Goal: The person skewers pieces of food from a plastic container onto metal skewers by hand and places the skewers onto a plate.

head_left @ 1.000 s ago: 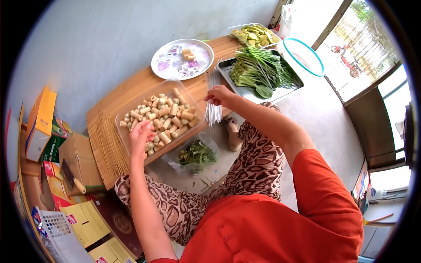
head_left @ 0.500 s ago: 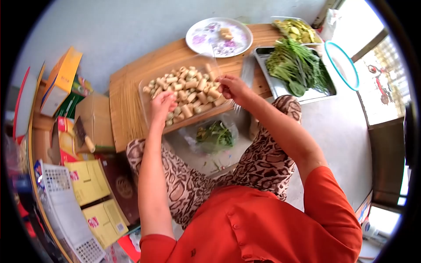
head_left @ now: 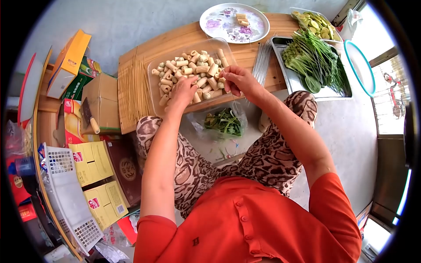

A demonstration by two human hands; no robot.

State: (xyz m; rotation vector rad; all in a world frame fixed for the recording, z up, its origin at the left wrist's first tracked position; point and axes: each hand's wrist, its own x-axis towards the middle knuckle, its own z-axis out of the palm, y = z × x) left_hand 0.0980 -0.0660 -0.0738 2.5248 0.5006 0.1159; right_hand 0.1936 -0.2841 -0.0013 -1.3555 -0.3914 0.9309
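Observation:
A clear plastic tub (head_left: pixel 154 94) holds many short, hollow tan roll pieces (head_left: pixel 202 69), with paler round pieces among them. My left hand (head_left: pixel 183 93) is over the tub's near side, its fingers curled down at the pieces. Whatever is between those fingertips is hidden. At the tub's right side, my right hand (head_left: pixel 242 82) is closed in a pinch, facing the left hand. It seems to grip something thin, too fine to make out. Two roll pieces (head_left: pixel 222 57) lie in line just beyond its fingertips.
Thin wooden skewers (head_left: pixel 135 87) lie left of the tub; metal skewers (head_left: pixel 262 61) lie right of it. A floral plate (head_left: pixel 215 27) holds a few rolls. A metal tray (head_left: pixel 346 90) carries greens. Below hangs a plastic bag (head_left: pixel 199 127) with leaves. A knife (head_left: pixel 90 116) rests by a cardboard box (head_left: pixel 103 98).
The whole view has shifted, bringing the wooden skewers on the left into sight. My left hand has moved closer to the right hand, in over the roll pieces. The right hand stays pinched.

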